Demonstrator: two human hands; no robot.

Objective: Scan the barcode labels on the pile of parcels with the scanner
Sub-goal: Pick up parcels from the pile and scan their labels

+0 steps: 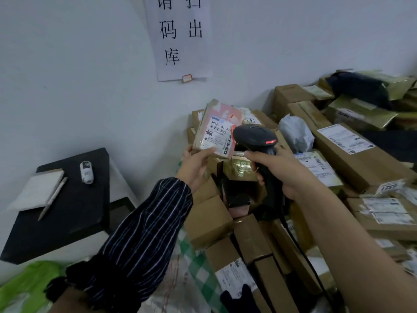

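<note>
Above the heaped cardboard parcels (pixel 352 154), my left hand (pixel 196 163) pinches a small taped parcel (pixel 217 128) by its lower edge, label facing me, my right hand (pixel 282 170) wraps the glossy black scanner (pixel 255 137) just beside it, bare wall behind.

To my left a black tabletop (pixel 74 206) stands against the pale wall (pixel 67 75). A white notepad (pixel 39 192) lies on its near-left part, and a white pen (pixel 53 198) rests along the pad's right edge, touching it. A small white bottle (pixel 86 172) with a dark label lies on its side further back, apart from the pad. On the wall hangs a paper sign (pixel 178 37) with large black Chinese characters and a small red-edged tag (pixel 187 78) at its bottom edge. Something bright green (pixel 29 283) lies below the tabletop, in my lower-left corner.
</note>
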